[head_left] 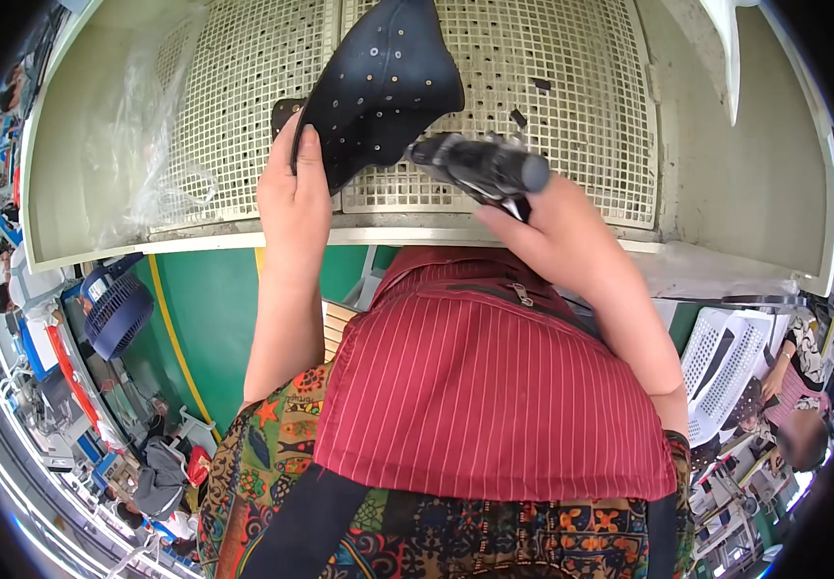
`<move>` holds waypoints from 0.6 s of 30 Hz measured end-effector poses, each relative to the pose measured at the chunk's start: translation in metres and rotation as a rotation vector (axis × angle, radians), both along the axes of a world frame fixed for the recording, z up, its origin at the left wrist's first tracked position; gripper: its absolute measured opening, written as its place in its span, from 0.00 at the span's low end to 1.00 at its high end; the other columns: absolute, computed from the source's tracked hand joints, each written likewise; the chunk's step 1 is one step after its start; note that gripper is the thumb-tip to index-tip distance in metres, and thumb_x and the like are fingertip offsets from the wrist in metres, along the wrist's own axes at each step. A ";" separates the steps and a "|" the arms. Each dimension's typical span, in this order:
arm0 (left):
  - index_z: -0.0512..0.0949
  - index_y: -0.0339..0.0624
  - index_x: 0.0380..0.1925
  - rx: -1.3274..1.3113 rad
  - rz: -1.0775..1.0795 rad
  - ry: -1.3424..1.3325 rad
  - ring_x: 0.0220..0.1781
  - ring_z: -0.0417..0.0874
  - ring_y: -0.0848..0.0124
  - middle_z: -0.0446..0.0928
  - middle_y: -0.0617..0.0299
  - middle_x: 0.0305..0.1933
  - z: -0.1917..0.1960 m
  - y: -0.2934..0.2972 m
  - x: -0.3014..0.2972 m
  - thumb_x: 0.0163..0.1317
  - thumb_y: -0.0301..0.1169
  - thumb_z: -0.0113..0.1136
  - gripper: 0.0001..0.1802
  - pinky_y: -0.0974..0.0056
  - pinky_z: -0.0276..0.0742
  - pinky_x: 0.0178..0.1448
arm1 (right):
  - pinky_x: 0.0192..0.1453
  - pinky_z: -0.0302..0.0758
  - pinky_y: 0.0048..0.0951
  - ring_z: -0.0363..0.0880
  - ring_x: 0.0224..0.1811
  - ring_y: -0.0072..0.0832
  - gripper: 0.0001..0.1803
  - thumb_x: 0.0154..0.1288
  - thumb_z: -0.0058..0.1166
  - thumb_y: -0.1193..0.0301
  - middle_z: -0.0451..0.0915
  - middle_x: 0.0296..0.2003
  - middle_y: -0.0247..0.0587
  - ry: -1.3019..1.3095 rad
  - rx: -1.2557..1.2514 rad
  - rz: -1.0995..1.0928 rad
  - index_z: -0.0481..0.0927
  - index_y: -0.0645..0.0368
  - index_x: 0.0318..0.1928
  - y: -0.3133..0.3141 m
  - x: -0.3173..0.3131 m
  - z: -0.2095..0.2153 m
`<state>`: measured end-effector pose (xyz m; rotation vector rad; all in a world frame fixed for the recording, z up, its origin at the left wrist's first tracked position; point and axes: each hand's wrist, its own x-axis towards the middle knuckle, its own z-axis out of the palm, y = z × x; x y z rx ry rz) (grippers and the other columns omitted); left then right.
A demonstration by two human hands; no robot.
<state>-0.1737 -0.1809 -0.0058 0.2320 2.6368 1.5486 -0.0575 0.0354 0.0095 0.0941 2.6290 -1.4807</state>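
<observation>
My left hand (291, 183) grips the lower left edge of a black leather-like panel (383, 82), thumb on its near face and fingers behind. The panel is curved and stands tilted over the grated tray, dotted with small round holes or studs. A small black flap (286, 114) shows behind my left fingers. In my closed right hand (557, 232) is a black handheld tool (475, 166) with a rounded grey end, smeared by motion. Its far tip points left, close to the panel's lower right edge; whether they touch I cannot tell.
The beige grated tray (591, 58) sits inside a pale bin with raised walls (745, 174). Small black scraps (518, 118) lie on the grate. Clear plastic film (127, 145) lies at the left. A blue fan (118, 311) and a white basket (726, 367) flank me; other people sit farther off.
</observation>
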 end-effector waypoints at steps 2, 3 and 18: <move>0.72 0.32 0.55 0.028 -0.019 0.006 0.49 0.77 0.70 0.78 0.52 0.48 -0.003 0.000 -0.002 0.71 0.36 0.46 0.20 0.67 0.70 0.56 | 0.44 0.73 0.44 0.78 0.39 0.52 0.25 0.62 0.53 0.63 0.79 0.34 0.57 -0.020 0.028 0.028 0.67 0.65 0.54 -0.008 -0.016 -0.018; 0.72 0.32 0.55 0.044 -0.032 0.006 0.49 0.77 0.70 0.78 0.52 0.47 -0.005 0.000 -0.003 0.71 0.36 0.46 0.20 0.67 0.70 0.56 | 0.44 0.73 0.44 0.78 0.39 0.52 0.25 0.62 0.53 0.62 0.79 0.34 0.57 -0.025 0.032 0.011 0.68 0.65 0.54 -0.014 -0.022 -0.023; 0.73 0.33 0.53 -0.066 -0.042 0.063 0.45 0.78 0.71 0.79 0.54 0.44 -0.020 0.007 -0.003 0.71 0.34 0.46 0.18 0.67 0.72 0.52 | 0.46 0.73 0.42 0.78 0.40 0.49 0.24 0.61 0.55 0.61 0.78 0.35 0.58 -0.248 -0.005 0.282 0.70 0.69 0.48 -0.048 -0.067 -0.065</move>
